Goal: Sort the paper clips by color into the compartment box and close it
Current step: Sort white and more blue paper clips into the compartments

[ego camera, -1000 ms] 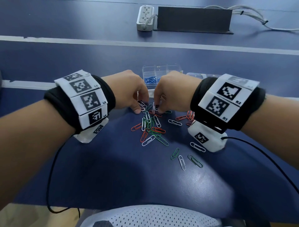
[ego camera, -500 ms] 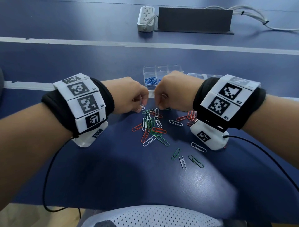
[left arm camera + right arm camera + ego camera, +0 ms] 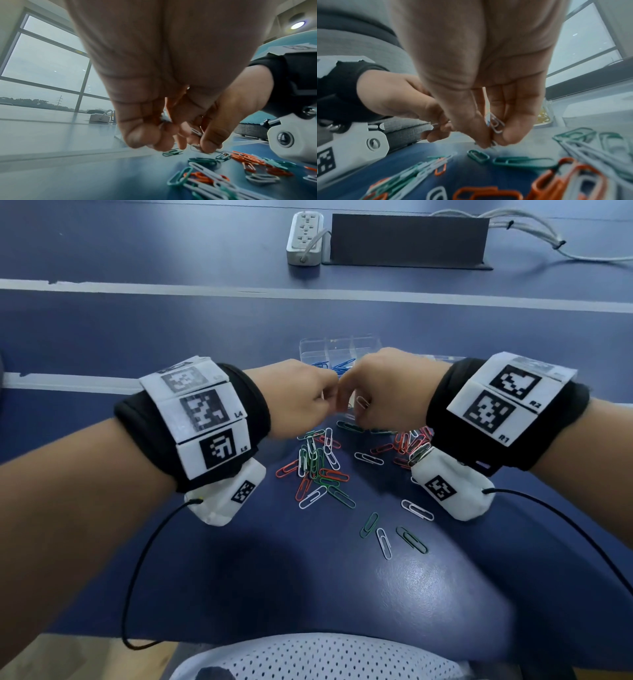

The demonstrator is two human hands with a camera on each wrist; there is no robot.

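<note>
Red, green and white paper clips (image 3: 318, 467) lie in a loose pile on the blue table, with more red ones (image 3: 407, 441) under my right wrist. Behind my hands stands the clear compartment box (image 3: 308, 347), lid open, with blue clips (image 3: 342, 366) in one cell and yellow clips (image 3: 542, 117) in another. My left hand (image 3: 329, 398) hovers just above the pile, fingers curled, pinching a thin white clip (image 3: 435, 123). Touching it fingertip to fingertip, my right hand (image 3: 352, 405) holds white clips (image 3: 496, 124) between thumb and fingers.
A white power strip (image 3: 305, 237), a black panel (image 3: 409, 239) and grey cables (image 3: 534, 234) sit at the far side of the table. Stray clips (image 3: 383, 539) lie nearer the front edge. A mesh chair back (image 3: 308, 659) is below it.
Both hands have lifted off the pile and drawn together, fingers now curled round clips picked from it. The pile itself has barely shifted.
</note>
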